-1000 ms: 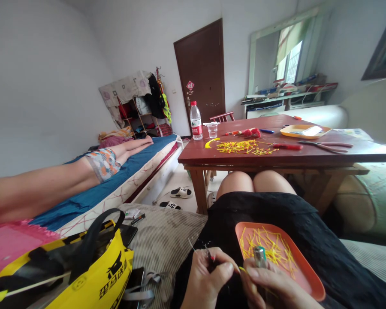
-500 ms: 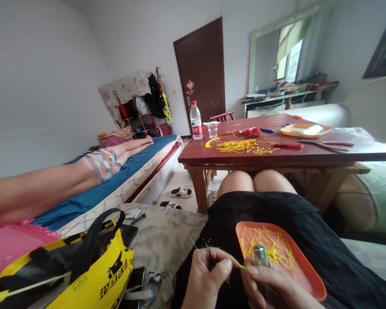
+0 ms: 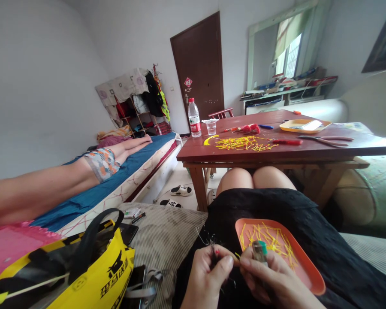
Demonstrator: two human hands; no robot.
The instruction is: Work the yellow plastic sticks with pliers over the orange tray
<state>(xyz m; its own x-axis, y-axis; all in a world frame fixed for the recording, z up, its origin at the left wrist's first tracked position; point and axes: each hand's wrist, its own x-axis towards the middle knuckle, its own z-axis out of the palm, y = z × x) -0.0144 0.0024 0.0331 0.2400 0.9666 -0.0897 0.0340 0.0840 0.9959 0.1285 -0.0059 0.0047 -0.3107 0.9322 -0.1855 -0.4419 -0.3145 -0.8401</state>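
Observation:
A short yellow cord (image 3: 237,255) is pinched where my two hands meet above my lap. My left hand (image 3: 212,274) also holds a bunch of thin dark wires (image 3: 212,246) with a small red bit in it. Inside my right hand (image 3: 270,274) stands a small cylinder with a green end (image 3: 260,251), held against the palm as the fingertips grip the cord. Just beyond that hand, an orange tray (image 3: 313,279) on my lap carries many loose yellow cords (image 3: 270,240).
Ahead, a red-brown table (image 3: 199,150) bears yellow pieces (image 3: 241,143), a bottle (image 3: 194,118), a cup, a red-handled tool, pliers (image 3: 324,140) and a yellow tray. A yellow bag (image 3: 112,266) sits at the left. A person lies on the bed.
The fingertips of both hands have drawn closer together around the cord, and less of it shows. The cylinder's green end has turned to the right. The view has shifted slightly.

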